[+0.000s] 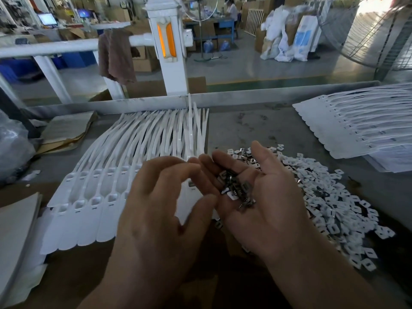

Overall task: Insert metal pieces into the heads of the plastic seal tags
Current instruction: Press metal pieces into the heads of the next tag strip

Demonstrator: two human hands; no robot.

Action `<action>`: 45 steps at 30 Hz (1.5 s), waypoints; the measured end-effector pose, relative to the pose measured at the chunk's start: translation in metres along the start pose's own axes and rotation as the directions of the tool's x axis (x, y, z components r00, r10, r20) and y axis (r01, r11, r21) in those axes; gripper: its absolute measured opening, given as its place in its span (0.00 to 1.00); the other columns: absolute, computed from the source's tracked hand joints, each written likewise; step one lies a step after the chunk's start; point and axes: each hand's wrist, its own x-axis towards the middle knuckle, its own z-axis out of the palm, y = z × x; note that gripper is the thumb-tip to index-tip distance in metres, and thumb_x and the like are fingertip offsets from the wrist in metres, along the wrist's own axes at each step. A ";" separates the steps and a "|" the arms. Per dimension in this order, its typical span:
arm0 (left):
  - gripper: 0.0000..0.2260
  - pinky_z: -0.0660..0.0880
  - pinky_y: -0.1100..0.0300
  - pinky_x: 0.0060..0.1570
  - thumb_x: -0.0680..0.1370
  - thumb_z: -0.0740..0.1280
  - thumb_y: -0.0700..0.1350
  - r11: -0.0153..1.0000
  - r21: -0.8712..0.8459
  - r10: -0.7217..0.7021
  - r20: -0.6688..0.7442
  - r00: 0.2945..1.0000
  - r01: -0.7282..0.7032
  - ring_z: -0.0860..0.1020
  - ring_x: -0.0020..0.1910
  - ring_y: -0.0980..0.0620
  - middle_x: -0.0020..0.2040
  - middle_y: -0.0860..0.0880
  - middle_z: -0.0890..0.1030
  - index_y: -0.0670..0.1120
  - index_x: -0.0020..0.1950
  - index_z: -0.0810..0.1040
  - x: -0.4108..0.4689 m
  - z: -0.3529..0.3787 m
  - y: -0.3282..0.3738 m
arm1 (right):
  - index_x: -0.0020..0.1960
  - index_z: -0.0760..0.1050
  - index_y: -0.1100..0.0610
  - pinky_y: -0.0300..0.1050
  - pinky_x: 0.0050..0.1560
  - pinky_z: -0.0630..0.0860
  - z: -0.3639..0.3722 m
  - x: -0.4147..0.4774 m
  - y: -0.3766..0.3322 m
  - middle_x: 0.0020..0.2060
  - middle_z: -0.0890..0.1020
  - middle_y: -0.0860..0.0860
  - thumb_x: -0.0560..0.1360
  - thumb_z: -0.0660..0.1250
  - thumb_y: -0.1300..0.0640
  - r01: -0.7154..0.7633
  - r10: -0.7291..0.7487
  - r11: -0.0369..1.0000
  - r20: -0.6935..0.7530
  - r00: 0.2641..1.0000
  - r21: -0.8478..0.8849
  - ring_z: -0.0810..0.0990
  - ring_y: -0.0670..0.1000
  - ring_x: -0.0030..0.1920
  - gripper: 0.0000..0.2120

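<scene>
Holding what, the right hand [263,197]?

Metal pieces [236,190], a small heap. Palm up, fingers relaxed and slightly cupped. The heap rests on the palm, not clenched.

Left hand [156,197]?

Back to camera, just beside the right fingertips. Fingers loosely bent, thumb and forefinger apart, nothing seen in them.

Tags [107,175]?

White, laid side by side in a row on the surface [256,128], wide ends toward the person, tails fanning away. Left hand hovers over the row's right end.

Elsewhere?

Big pile [334,192] of loose small slotted pieces on the surface, to the right of the right hand and partly behind it. Second tag stack [356,123] far right. Cardboard [66,128] far left.
</scene>
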 end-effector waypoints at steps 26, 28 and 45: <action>0.03 0.62 0.85 0.44 0.74 0.63 0.52 0.957 -0.184 -0.222 0.031 0.974 0.224 0.70 0.53 0.76 0.55 0.64 0.75 0.57 0.42 0.77 0.014 0.012 0.012 | 0.55 0.82 0.66 0.50 0.42 0.83 -0.003 0.000 0.009 0.47 0.84 0.63 0.77 0.66 0.45 -0.077 0.063 0.985 -0.095 0.993 -0.156 0.83 0.59 0.44 0.23; 0.03 0.63 0.84 0.43 0.74 0.63 0.52 0.941 -0.214 -0.261 0.032 0.965 0.262 0.71 0.52 0.75 0.54 0.66 0.75 0.58 0.42 0.77 0.015 0.010 0.013 | 0.50 0.85 0.64 0.45 0.37 0.81 -0.001 -0.002 0.010 0.42 0.83 0.60 0.76 0.68 0.48 -0.086 0.068 0.971 -0.088 0.994 -0.223 0.83 0.55 0.39 0.18; 0.11 0.65 0.81 0.48 0.73 0.61 0.60 0.980 -0.147 -0.137 -0.022 0.990 0.133 0.73 0.52 0.72 0.49 0.65 0.77 0.58 0.50 0.77 0.011 -0.005 0.009 | 0.37 0.79 0.53 0.37 0.21 0.56 0.002 -0.011 0.012 0.30 0.73 0.51 0.80 0.64 0.54 0.117 -0.031 0.740 0.140 0.990 -0.662 0.61 0.48 0.23 0.13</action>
